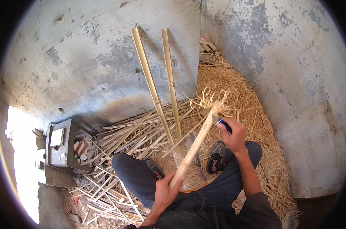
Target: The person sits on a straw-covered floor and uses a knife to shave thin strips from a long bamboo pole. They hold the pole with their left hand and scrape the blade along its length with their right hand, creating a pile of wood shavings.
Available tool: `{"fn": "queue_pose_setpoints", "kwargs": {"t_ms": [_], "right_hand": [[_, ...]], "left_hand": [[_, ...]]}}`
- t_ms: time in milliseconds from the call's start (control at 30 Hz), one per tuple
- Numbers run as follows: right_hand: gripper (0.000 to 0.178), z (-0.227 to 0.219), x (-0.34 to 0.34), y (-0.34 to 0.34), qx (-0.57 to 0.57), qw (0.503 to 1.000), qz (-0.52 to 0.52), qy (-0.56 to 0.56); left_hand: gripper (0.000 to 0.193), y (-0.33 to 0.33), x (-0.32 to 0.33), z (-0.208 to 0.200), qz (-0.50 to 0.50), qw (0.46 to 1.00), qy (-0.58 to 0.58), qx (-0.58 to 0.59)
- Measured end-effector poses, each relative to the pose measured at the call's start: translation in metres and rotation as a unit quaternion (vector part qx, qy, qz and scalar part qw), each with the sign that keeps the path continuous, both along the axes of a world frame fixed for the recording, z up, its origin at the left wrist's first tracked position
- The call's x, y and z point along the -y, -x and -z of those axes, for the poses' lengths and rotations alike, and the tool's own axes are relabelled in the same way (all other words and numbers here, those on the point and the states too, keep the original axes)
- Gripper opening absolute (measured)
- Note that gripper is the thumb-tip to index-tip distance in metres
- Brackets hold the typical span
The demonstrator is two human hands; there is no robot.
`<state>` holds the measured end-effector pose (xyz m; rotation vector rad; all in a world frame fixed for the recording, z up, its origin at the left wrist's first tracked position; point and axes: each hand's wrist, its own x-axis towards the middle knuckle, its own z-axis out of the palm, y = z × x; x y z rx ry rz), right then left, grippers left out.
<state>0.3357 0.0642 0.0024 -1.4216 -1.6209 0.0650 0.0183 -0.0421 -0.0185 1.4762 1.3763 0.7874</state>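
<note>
A pale split-bamboo strip (194, 150) slants up and away from my lap. My left hand (166, 194) is closed around its near end. Close to the far end, my right hand (234, 136) grips a blue-handled knife (224, 124), whose short blade lies against the strip and is mostly hidden. Thin curled shavings (215, 101) bunch at the strip's far tip, still attached there. On the ground between my feet lies a long curved blade (198, 164), partly covered by the strip.
Two long bamboo strips (152, 86) lean against the grey wall (93, 68) ahead. Loose slats (123, 133) are heaped to the left, beside a grey box-like stand (68, 147). Straw-like shavings (262, 152) pile along the right wall (295, 95). My bent legs frame the work.
</note>
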Motion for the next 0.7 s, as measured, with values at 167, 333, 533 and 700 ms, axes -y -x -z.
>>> {"fn": "queue_pose_setpoints", "kwargs": {"t_ms": [167, 333, 533, 700], "right_hand": [[0.039, 0.012, -0.012, -0.020, 0.010, 1.000, 0.001, 0.012], [0.042, 0.015, -0.010, -0.025, -0.422, 0.845, -0.194, 0.265], [0.049, 0.013, -0.003, -0.038, 0.015, 0.943, -0.149, 0.298], [0.078, 0.020, 0.004, -0.042, 0.151, 0.929, 0.033, 0.335]], "left_hand": [[0.033, 0.011, 0.006, 0.010, 0.011, 1.000, 0.013, 0.014], [0.031, 0.024, -0.001, 0.017, 0.048, 0.991, 0.084, 0.090], [0.035, 0.029, -0.016, 0.015, 0.043, 0.980, 0.143, 0.129], [0.041, 0.032, -0.027, 0.003, 0.046, 0.971, 0.166, 0.165]]}}
